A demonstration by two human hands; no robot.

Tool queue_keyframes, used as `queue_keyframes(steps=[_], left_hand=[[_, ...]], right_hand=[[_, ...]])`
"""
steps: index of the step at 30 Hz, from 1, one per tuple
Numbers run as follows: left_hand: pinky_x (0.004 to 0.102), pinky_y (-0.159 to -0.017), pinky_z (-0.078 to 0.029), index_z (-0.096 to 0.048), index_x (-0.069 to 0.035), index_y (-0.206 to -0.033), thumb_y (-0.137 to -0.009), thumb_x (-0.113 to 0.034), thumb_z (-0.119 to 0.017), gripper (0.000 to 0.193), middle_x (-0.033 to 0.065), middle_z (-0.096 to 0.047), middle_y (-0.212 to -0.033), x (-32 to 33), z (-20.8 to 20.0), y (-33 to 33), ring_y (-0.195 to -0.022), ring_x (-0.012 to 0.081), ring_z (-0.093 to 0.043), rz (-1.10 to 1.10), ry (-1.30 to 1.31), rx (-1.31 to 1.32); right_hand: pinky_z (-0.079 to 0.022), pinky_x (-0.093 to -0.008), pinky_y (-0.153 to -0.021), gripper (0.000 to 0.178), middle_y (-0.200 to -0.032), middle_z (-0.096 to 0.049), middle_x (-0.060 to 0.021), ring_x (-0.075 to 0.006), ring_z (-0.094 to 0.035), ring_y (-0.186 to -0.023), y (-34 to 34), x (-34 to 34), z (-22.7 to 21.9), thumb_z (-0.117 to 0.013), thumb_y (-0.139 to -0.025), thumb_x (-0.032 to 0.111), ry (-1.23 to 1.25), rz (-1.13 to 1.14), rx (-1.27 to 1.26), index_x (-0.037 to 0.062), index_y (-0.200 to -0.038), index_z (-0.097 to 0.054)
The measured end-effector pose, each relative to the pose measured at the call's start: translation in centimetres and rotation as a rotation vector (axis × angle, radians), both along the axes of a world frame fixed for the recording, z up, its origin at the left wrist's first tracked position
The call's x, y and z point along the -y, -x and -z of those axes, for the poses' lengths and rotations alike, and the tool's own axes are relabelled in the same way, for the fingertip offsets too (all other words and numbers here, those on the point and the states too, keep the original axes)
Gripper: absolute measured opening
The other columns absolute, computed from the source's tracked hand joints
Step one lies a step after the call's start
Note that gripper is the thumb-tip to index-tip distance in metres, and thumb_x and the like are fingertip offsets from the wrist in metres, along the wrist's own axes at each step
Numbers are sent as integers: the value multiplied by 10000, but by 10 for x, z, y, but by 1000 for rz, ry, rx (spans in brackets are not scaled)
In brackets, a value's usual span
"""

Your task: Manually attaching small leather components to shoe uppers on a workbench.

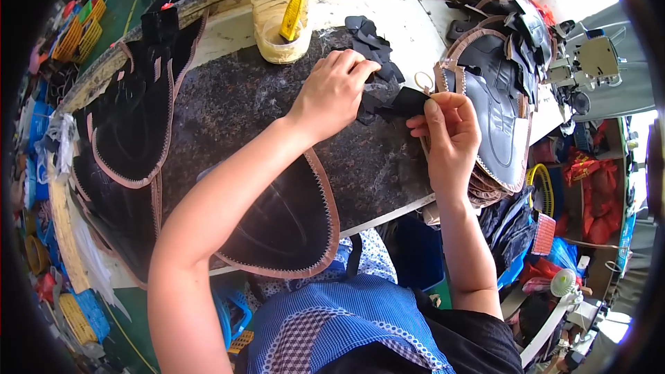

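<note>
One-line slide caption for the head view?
Left hand and right hand hold a small black piece over a dark worktable with stacked shoe uppers.

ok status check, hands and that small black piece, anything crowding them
Left hand pinching small black pieces. Right hand gripping a black piece beside small scissors. Stacked shoe uppers crowd the right; tub behind.

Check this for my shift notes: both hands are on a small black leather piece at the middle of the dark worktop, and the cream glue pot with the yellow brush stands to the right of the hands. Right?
Not quite. In the head view the left hand and right hand do hold the small black leather piece on the dark worktop, but the cream glue pot with its yellow brush stands to their left, at the far edge.
</note>
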State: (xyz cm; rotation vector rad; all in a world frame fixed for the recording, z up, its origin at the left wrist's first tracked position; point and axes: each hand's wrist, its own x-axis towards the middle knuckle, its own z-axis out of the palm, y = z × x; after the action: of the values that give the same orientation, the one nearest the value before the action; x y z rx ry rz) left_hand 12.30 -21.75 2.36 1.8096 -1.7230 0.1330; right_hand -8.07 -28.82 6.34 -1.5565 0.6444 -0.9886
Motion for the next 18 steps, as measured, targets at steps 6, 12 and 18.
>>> queue_keyframes(steps=[6, 12, 18], left_hand=[[360, -1019, -520, -479, -5, -1457, -862, -140, -827, 702, 139, -653, -1255, -62, -38, 10, -1178, 203, -634, 406, -358, -1246], [270, -703, -607, -720, 63, -1017, -1005, -104, -674, 174, 89, -748, -866, -100, -38, 10, -753, 135, -739, 74, -187, -1264], [228, -637, -567, -712, 25, -990, -1002, -135, -680, 164, 48, -728, -866, -130, -43, -5, -751, 97, -708, 33, -292, -1345]], right_hand=[[-604, -244, -714, 231, -968, -731, -89, -136, -723, -767, -19, -16, 12, -628, -1041, 83, -381, -157, 105, -37, -1236, -654], [-555, -225, -617, 186, -916, -730, -59, -112, -719, -737, -41, -40, 7, -642, -1042, 128, -360, -262, -4, -16, -1158, -667], [-461, -210, -543, 198, -946, -722, -71, -97, -625, -628, -50, 8, 15, -633, -1023, 89, -54, 0, -129, 22, -1206, -668]])
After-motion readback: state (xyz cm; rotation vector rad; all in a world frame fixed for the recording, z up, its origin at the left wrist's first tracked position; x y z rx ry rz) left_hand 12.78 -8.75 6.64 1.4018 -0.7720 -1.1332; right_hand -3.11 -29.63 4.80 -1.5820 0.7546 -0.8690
